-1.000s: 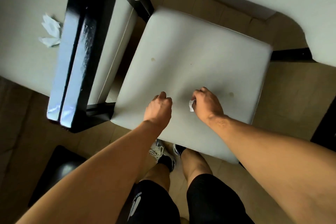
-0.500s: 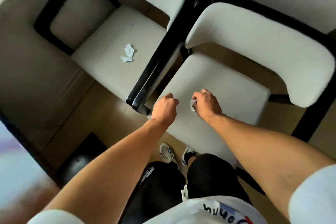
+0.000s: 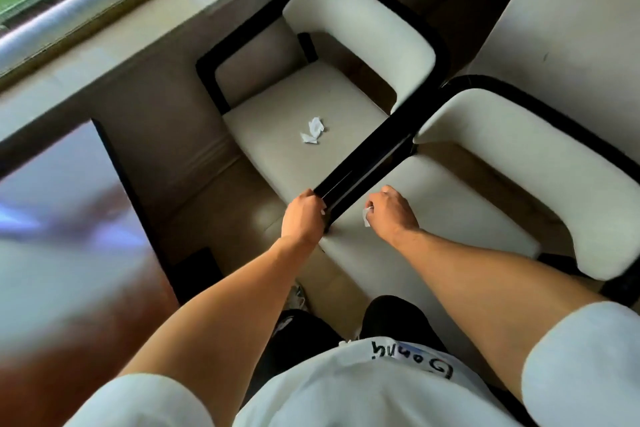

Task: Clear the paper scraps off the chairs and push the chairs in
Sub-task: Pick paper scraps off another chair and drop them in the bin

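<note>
white: two chairs [image 3: 277,149], three paper scraps [image 3: 313,130]

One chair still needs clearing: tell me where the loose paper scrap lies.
In the head view the paper scrap lies mid-seat on the far chair, up-left of both hands, beyond the black armrest.

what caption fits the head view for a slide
Right hand pinches a paper scrap over the near chair; more scraps lie on the far chair.
</note>
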